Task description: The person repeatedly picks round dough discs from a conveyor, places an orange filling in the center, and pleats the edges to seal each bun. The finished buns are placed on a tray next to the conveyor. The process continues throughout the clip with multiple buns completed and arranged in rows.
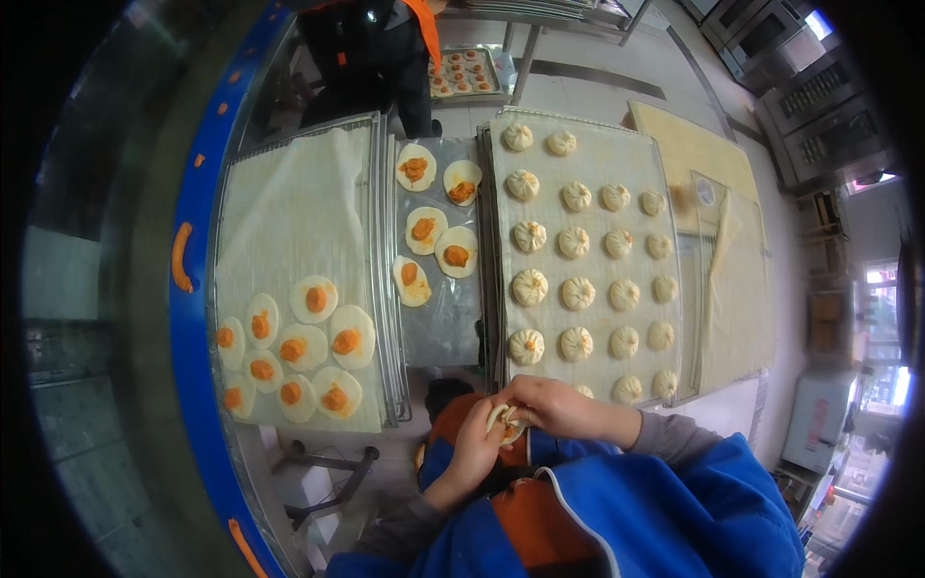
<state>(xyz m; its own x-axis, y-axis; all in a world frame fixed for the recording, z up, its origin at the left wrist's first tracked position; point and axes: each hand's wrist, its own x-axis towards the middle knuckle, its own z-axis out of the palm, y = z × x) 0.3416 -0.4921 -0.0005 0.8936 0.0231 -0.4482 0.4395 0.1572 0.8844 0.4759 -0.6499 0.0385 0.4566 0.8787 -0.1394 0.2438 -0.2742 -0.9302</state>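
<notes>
A partly gathered bun [511, 430] of pale dough, with orange filling showing at its opening, is between my hands in front of my body. My left hand [472, 445] is curled around its left side. The fingers of my right hand [551, 405] pinch the dough edge from above and to the right. Past my right hand, rows of pleated buns [576, 292] sit on a cloth-lined rack [602, 149]. Flat dough rounds [303, 348] topped with orange filling lie on the left cloth-lined rack [289, 217], some overlapping. Several more filled rounds [456, 252] rest on the grey surface [438, 332] between the racks.
On the far left runs a blue conveyor edge [189, 332] with bits of orange filling on it. A co-worker [376, 58] stands at the far end, near another tray of filled rounds [462, 72]. More cloth-covered racks [737, 289] stand to the right.
</notes>
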